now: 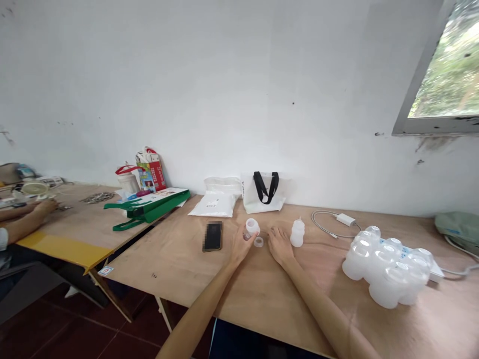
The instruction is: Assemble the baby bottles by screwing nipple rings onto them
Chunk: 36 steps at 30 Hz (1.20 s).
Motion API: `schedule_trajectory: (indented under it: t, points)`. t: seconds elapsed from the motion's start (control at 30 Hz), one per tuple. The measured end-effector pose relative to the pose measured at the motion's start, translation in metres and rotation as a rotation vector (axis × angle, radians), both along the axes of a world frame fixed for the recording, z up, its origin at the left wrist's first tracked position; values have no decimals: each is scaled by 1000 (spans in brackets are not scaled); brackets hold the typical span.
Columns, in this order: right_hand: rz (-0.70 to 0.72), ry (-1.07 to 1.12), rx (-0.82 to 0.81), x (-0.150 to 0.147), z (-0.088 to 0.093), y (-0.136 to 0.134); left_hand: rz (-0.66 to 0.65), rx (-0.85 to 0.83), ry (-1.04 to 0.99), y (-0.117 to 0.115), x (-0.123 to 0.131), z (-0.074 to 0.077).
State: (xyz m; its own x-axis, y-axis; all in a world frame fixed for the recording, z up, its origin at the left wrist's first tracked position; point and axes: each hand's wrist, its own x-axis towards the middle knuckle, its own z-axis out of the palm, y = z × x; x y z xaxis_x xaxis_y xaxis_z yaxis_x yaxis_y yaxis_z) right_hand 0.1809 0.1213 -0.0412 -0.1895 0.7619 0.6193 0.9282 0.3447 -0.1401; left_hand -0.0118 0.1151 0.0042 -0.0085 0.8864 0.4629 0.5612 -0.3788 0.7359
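Note:
My left hand point(241, 243) is curled around a small translucent white bottle point(252, 227) and holds it tilted just above the wooden table point(194, 269). A small round ring or cap point(258, 242) lies on the table between my hands. My right hand point(280, 244) rests flat on the table with its fingers stretched out, close to the ring. An upright white bottle point(297, 233) stands just right of my right hand, apart from it.
A black phone point(213, 236) lies left of my left hand. White bags point(215, 203) and a tote with black handles point(264, 192) line the wall. A charger cable point(335, 222) and several packed white bottles point(389, 271) sit right. Another person's arms point(26, 217) rest on the far-left table.

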Motion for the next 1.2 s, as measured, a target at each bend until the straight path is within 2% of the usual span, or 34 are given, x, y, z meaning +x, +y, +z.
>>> schedule_trajectory:
  t: [0.1, 0.23, 0.37, 0.5, 0.57, 0.67, 0.73, 0.93, 1.0, 1.1, 1.2]
  points:
    - [4, -2, 28, 11, 3, -16, -7, -28, 74, 14, 13, 12]
    - [56, -9, 86, 27, 11, -37, -11, -57, 233, 45, 28, 25]
    - [72, 64, 210, 41, 17, -49, 29, -96, 337, 68, 35, 26]
    - [-25, 286, 446, 55, 21, -46, 73, -111, 374, 77, 36, 23]
    - [-84, 417, 447, 62, 21, -42, 77, -99, 372, 77, 36, 24]
    - [-125, 652, 251, 70, 17, -36, 82, -68, 349, 74, 34, 26]
    - [-124, 730, 130, 73, 12, -32, 91, -40, 319, 70, 32, 30]
    - [-101, 806, 14, 76, 2, -22, 56, 117, 185, 49, 39, 39]
    - [-86, 821, -26, 78, 1, -19, 26, 147, 135, 37, 48, 34]
    - [-70, 837, -78, 81, -1, -16, -28, 146, 76, 13, 64, 19]
    - [-50, 849, -96, 82, -2, -15, -169, 82, 20, -10, 75, 1]
